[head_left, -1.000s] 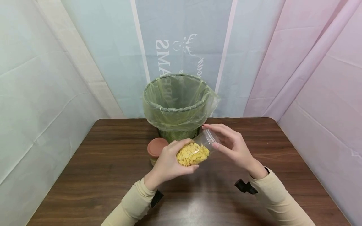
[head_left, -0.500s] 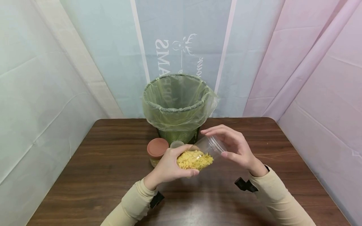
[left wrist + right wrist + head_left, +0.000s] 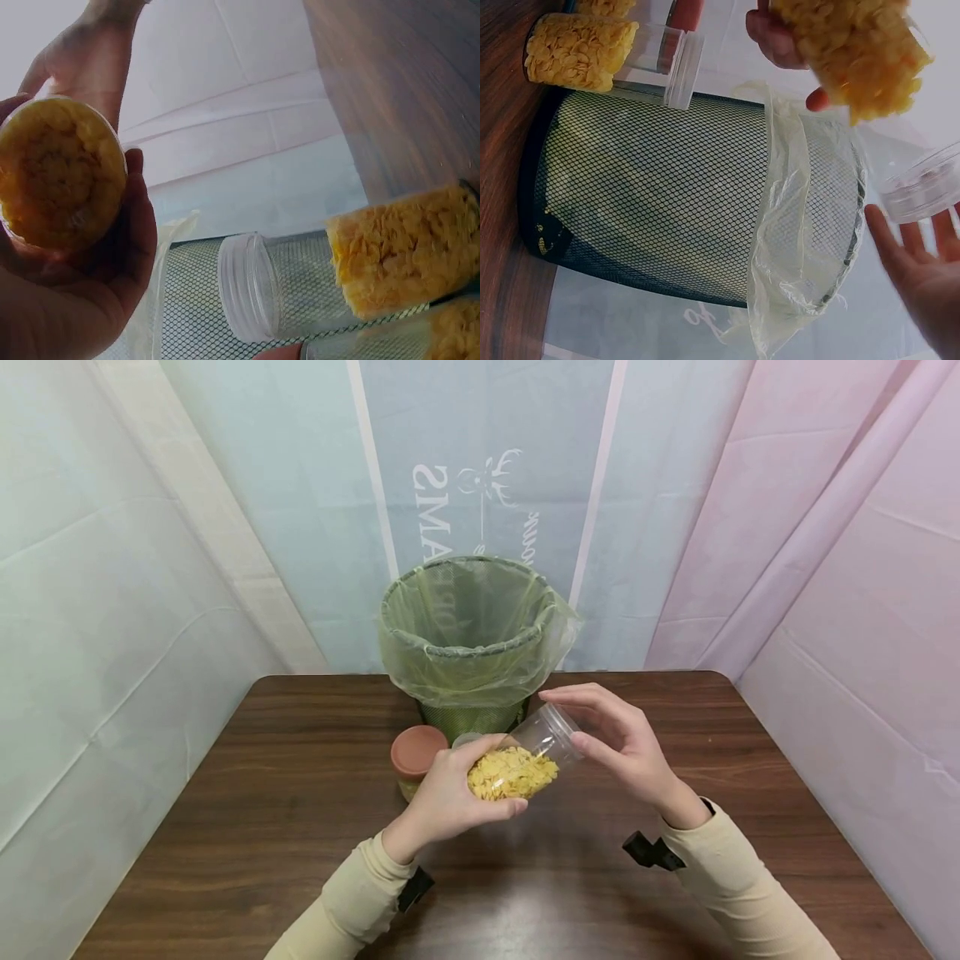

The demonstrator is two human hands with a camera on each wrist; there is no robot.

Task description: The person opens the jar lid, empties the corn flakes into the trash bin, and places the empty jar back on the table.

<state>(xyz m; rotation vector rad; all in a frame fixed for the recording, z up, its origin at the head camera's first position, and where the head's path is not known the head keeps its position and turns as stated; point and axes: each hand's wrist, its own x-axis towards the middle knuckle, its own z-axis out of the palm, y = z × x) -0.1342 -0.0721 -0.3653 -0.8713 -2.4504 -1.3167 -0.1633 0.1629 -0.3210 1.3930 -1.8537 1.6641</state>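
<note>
Over the brown desk (image 3: 247, 852), near the lined bin (image 3: 465, 681), a tilted flake jar (image 3: 517, 770), which should be light but slick, is held round its filled end by the left hand (image 3: 453, 793) (best spot tbh), rim (image 3: 559, 727) framed by the right hand (image 3: 628, 745), actual grip hard to tell.

Brn wood tbl (image 3: 247, 835), blue bkdrop (image 3: 547, 418) w/ 2 wht stripes (image 3: 597, 485), pinkish R wall (image 3: 847, 585)

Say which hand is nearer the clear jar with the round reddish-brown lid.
Left. The left hand is close beside that jar, partly overlapping it in the head view; the right hand is well to its right.
</note>
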